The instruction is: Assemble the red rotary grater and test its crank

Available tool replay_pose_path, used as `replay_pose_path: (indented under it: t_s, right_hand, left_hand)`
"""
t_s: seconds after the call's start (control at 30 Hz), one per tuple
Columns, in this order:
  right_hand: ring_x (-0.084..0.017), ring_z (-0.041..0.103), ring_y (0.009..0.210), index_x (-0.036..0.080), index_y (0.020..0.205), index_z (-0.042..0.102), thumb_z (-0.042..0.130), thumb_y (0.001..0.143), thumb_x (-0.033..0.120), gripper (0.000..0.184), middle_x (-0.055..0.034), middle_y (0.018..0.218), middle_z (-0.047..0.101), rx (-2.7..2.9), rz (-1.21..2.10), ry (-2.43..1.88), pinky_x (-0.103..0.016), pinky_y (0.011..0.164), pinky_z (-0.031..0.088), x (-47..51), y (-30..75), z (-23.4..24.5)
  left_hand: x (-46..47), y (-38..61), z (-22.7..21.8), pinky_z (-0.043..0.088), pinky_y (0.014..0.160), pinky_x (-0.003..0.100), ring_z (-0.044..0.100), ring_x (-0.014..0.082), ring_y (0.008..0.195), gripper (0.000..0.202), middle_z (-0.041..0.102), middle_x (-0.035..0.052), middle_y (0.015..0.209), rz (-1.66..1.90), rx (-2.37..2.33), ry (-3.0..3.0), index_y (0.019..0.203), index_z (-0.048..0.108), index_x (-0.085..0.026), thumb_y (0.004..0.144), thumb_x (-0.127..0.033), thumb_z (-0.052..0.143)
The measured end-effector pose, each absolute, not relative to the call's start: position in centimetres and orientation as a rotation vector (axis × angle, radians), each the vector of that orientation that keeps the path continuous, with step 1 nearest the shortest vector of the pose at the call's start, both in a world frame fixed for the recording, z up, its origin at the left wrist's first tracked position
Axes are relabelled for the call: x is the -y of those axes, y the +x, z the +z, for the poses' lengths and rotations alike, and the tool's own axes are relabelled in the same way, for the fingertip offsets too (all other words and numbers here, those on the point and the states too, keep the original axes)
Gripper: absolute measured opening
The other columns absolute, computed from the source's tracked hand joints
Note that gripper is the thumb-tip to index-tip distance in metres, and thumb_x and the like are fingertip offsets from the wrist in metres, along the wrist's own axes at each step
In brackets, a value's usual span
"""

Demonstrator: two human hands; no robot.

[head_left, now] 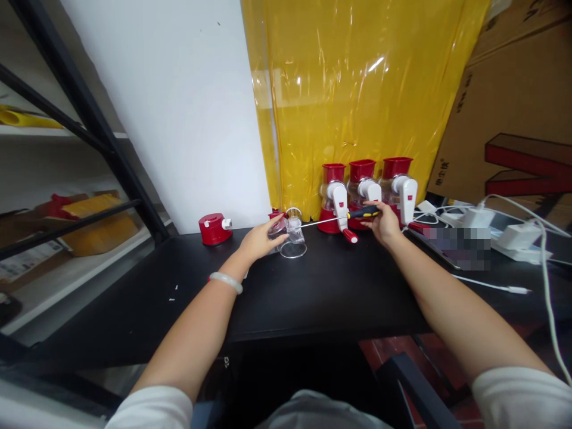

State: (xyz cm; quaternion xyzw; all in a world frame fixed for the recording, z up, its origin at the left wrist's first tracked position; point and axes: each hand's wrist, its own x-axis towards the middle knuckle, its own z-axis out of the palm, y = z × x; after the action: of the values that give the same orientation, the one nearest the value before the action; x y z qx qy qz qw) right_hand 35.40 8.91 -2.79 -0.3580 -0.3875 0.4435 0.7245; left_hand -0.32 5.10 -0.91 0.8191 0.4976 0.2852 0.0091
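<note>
My left hand is closed around a clear plastic grater body on the black table. In my right hand is a screwdriver with a black and yellow handle, held almost level. Its long metal shaft points left, and the tip reaches the clear body; whether it sits in a screw is too small to see. Behind the shaft stand several red and white rotary graters with crank handles. Left of my left hand is a red round base with a white knob.
A phone, a white power strip with chargers and a white cable lie at the right. Yellow wrapping and a cardboard box stand behind. A black-framed shelf rises at the left.
</note>
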Motion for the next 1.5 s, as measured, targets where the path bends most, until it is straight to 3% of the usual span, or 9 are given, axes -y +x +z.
replay_pose_path:
  t_s: [0.17,0.4,0.57,0.67,0.9,1.07,1.17,1.3,1.5]
  right_hand:
    - [-0.011,0.043,0.032,0.019,0.083,0.059,0.054,0.08,0.05,0.032,0.0066,0.041,0.043,0.95,0.765,-0.87,-0.021,0.035,0.034,-9.74,35.44,-3.44]
    - [-0.014,0.062,0.049,0.02,0.09,0.059,0.042,0.082,0.042,0.029,0.0003,0.068,0.061,0.927,0.965,-0.768,-0.025,0.043,0.047,-9.65,35.98,-3.13]
    - [-0.009,0.049,0.036,0.02,0.089,0.06,0.057,0.08,0.047,0.028,0.0041,0.053,0.054,0.922,0.809,-0.888,-0.02,0.034,0.04,-9.6,35.56,-3.1]
    - [-0.009,0.045,0.033,0.019,0.082,0.059,0.047,0.085,0.054,0.037,0.0037,0.048,0.049,0.911,0.813,-0.92,-0.019,0.031,0.036,-9.66,35.58,-3.14]
    - [-0.015,0.064,0.057,0.02,0.087,0.061,0.036,0.086,0.036,0.029,-0.0016,0.073,0.063,0.89,0.997,-0.736,-0.027,0.046,0.052,-9.17,35.83,-2.75]
    - [-0.01,0.049,0.036,0.02,0.089,0.06,0.053,0.083,0.05,0.032,0.0042,0.051,0.052,0.938,0.841,-0.838,-0.022,0.037,0.042,-9.65,35.61,-3.29]
    - [-0.01,0.043,0.032,0.02,0.083,0.059,0.045,0.085,0.059,0.042,0.0055,0.041,0.043,0.927,0.824,-0.871,-0.021,0.034,0.036,-9.97,35.69,-3.42]
    - [-0.015,0.059,0.046,0.02,0.089,0.06,0.029,0.09,0.047,0.041,-0.0011,0.058,0.059,0.882,0.978,-0.809,-0.025,0.041,0.045,-9.88,35.92,-3.13]
    - [-0.013,0.064,0.052,0.022,0.099,0.058,0.046,0.085,0.037,0.024,0.0005,0.075,0.063,0.886,0.923,-0.823,-0.022,0.044,0.047,-9.63,35.59,-3.03]
  left_hand:
    - [-5.27,-0.38,-1.05,0.047,0.092,0.039,0.062,0.0289,0.114,0.07,0.064,0.0083,0.127,0.89,-1.559,2.571,0.146,0.038,-0.032,0.084,-0.06,0.055]
    - [-5.3,-0.25,-1.08,0.046,0.094,0.038,0.06,0.0288,0.116,0.07,0.063,0.0071,0.129,0.879,-1.586,2.574,0.146,0.038,-0.032,0.084,-0.06,0.055]
    - [-5.27,-0.29,-1.1,0.046,0.094,0.038,0.06,0.0284,0.117,0.069,0.062,0.0072,0.13,0.888,-1.573,2.58,0.146,0.038,-0.031,0.085,-0.058,0.055]
    - [-5.3,-0.31,-1.15,0.046,0.094,0.038,0.06,0.0285,0.117,0.069,0.062,0.0073,0.13,0.892,-1.566,2.583,0.145,0.038,-0.031,0.085,-0.059,0.055]
    - [-5.24,-0.24,-1.03,0.046,0.094,0.039,0.059,0.0291,0.118,0.069,0.063,0.0081,0.13,0.869,-1.59,2.58,0.145,0.04,-0.03,0.085,-0.06,0.054]
    - [-5.17,-0.17,-0.93,0.047,0.094,0.038,0.06,0.0278,0.116,0.069,0.063,0.0069,0.13,0.862,-1.55,2.608,0.146,0.038,-0.031,0.085,-0.058,0.055]
    - [-5.17,-0.1,-0.92,0.047,0.094,0.037,0.061,0.0277,0.116,0.069,0.063,0.007,0.13,0.851,-1.55,2.609,0.146,0.038,-0.031,0.085,-0.058,0.055]
    - [-5.19,-0.08,-0.95,0.047,0.094,0.038,0.06,0.0285,0.116,0.069,0.063,0.0081,0.129,0.858,-1.551,2.615,0.146,0.039,-0.03,0.085,-0.059,0.054]
    - [-5.18,-0.16,-0.92,0.047,0.094,0.038,0.06,0.0285,0.116,0.069,0.063,0.0078,0.129,0.855,-1.556,2.597,0.145,0.039,-0.031,0.085,-0.06,0.054]
